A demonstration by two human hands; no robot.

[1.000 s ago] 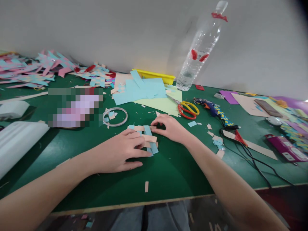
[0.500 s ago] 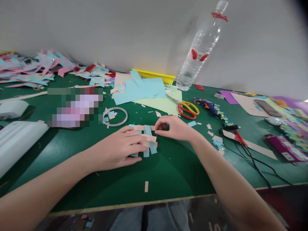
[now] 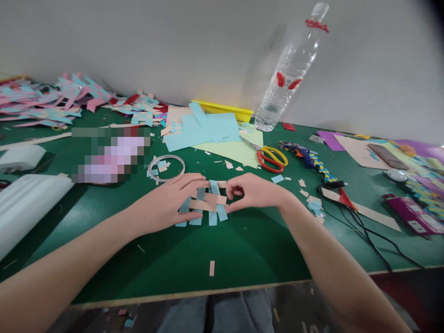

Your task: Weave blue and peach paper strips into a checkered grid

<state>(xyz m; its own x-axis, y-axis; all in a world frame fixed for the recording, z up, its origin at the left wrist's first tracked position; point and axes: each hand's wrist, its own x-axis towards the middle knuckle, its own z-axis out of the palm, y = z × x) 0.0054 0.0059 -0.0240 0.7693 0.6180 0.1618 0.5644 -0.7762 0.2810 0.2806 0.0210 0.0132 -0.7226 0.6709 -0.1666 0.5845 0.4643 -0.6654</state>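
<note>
"Before we come to the hands, what lies under them?"

"A green table, littered with paper."

"And what stands tallest on it?"

"A clear bottle at the back, with a red band around its neck. To its left a blue sheet lies partly over a green sheet."

"Now the left hand?"

"The left hand is palm down, fingers loosely spread over the left part of the weave. It rests on the paper rather than clasping it."

"And the right hand?"

"Curled at the weave's right edge, thumb and fingertips close by the strip ends. Whether it pinches any of them, I can't tell."

"So where exactly is the weave?"

"Flat on the table, between the two hands and partly under the left. Its blue strips run toward the person, and beige strips cross them. Four blue ends show on the near side."

"What about the scissors?"

"Beyond the right hand, blades over the green sheet."

"And the ring?"

"Just past the left hand, around a few scraps."

"Anything smaller?"

"One beige scrap, toward the table's front edge."
</note>
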